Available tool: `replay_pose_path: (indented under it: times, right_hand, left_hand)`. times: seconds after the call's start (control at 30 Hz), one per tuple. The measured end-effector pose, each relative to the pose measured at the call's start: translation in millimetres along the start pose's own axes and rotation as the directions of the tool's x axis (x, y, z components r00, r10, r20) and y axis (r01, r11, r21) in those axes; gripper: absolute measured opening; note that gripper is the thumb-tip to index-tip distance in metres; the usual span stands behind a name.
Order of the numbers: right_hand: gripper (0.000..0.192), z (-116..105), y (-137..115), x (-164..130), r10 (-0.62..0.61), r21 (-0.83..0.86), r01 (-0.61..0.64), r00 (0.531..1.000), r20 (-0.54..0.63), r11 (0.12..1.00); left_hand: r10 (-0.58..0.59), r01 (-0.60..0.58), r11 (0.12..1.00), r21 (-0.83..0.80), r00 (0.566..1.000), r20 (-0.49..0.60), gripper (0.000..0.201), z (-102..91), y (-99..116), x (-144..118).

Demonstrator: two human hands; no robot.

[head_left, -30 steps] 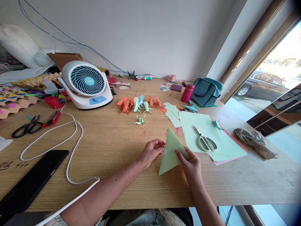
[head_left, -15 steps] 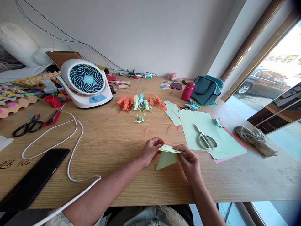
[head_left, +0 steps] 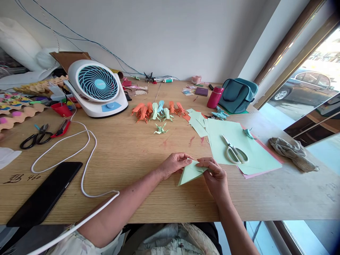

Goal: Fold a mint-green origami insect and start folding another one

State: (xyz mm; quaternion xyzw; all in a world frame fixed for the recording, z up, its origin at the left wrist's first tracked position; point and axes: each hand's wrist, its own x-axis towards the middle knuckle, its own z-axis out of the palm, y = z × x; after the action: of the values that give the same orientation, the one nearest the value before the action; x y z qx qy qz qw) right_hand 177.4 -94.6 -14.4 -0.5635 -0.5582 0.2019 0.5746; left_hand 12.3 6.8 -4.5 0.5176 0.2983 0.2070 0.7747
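Observation:
A light green paper [head_left: 190,173], folded into a triangle, lies low over the wooden table [head_left: 132,156] between both hands. My left hand [head_left: 174,164] pinches its upper left edge. My right hand [head_left: 215,175] grips its right side, fingers curled over the top fold. The paper's top part is bent down toward me. Just right of my hands lies a stack of green and pink sheets [head_left: 239,148] with white-handled scissors [head_left: 235,152] on top.
Several folded paper figures [head_left: 158,111] in orange, green and blue stand mid-table. A white fan [head_left: 97,88] with its white cable [head_left: 85,152] sits at the left. A black tablet [head_left: 45,194], black scissors [head_left: 35,136], a pink bottle [head_left: 214,96], a teal bag [head_left: 237,95] and a grey rag [head_left: 292,152] lie around.
The green triangle stood upright a second ago; its top has been folded down toward me, and both hands have closed in over the fold.

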Motion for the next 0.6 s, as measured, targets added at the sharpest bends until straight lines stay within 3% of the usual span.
replay_pose_path:
  times: [0.17, 0.23, 0.37, 0.47, 0.6]
  right_hand:
    - [0.045, 0, 1, 1, 0.159, -0.004, -0.16, 0.982, -0.1, 0.987]
    - [0.049, 1, 2, 1, 0.156, 0.032, -0.153, 0.976, -0.153, 0.988]
    - [0.036, 4, -1, 0, -0.015, -0.114, -0.011, 0.973, -0.23, 0.993]
    - [0.03, 6, -6, -3, -0.188, -0.297, 0.141, 0.973, -0.134, 0.944]
    - [0.032, 10, -10, -7, -0.31, -0.462, 0.248, 0.949, -0.063, 0.852]
  left_hand:
    - [-0.02, 0.007, 0.985, -0.175, 0.997, -0.073, 0.048, -0.3, -2, 3]
    - [-0.014, -0.01, 0.972, -0.235, 0.995, -0.099, 0.049, -1.3, -2, 5]
    - [-0.008, -0.036, 0.951, -0.308, 0.99, -0.14, 0.043, -3.6, -3, 9]
    - [-0.014, -0.039, 0.941, -0.337, 0.988, -0.154, 0.039, -3.7, -4, 10]
    - [-0.025, -0.033, 0.94, -0.338, 0.986, -0.166, 0.036, -2.3, -4, 10]
